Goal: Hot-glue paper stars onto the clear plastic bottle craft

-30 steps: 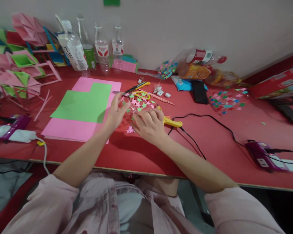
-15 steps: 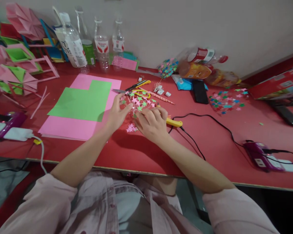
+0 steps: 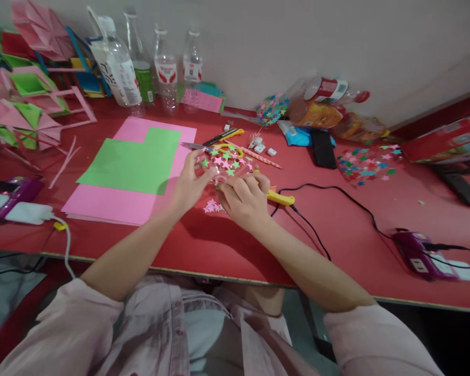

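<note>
Two sides of a clear star-dotted piece (image 3: 230, 165) held: left hand (image 3: 190, 181) curled round the left edge, right hand (image 3: 245, 199) clamped on the near edge, loose pink stars (image 3: 210, 207) between

On the red tabletop (image 3: 227, 250) lies a black smartphone (image 3: 323, 149); to its left, a patterned straw (image 3: 259, 156), pink stars (image 3: 212, 206), pink paper sheets (image 3: 102, 202); to its right, a purple power socket (image 3: 409, 253).
</note>
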Demonstrator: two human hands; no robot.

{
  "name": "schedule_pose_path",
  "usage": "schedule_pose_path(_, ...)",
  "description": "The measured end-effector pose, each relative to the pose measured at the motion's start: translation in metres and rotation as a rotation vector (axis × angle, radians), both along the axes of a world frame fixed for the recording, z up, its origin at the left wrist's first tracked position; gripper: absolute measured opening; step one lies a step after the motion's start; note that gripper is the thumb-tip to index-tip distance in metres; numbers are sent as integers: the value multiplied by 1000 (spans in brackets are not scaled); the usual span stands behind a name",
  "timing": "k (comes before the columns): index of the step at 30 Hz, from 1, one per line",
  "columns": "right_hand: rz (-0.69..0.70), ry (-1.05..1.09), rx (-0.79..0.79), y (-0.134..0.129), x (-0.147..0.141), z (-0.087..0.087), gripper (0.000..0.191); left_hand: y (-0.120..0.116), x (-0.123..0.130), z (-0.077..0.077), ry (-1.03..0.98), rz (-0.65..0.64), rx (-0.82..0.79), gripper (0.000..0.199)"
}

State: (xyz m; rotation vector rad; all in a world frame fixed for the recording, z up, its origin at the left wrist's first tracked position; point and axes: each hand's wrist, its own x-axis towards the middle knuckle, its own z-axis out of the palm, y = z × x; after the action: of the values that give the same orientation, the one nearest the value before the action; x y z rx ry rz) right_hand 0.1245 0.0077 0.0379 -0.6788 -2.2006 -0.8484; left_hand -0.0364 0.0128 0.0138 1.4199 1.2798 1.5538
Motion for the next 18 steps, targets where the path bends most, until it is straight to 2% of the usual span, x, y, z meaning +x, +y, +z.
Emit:
schedule_pose_path(8, -41, 1, -28, -2, 2, 3, 8, -1, 0, 0, -6, -4, -16, 43)
schedule_pose_path(12, -8, 35, -93, -3, 6, 4, 11, -2, 0, 2, 13, 6, -21, 43)
schedule_pose_path(18, 33, 27, -85, -9, 12, 7, 17, -2, 0, 3, -11, 3, -11, 41)
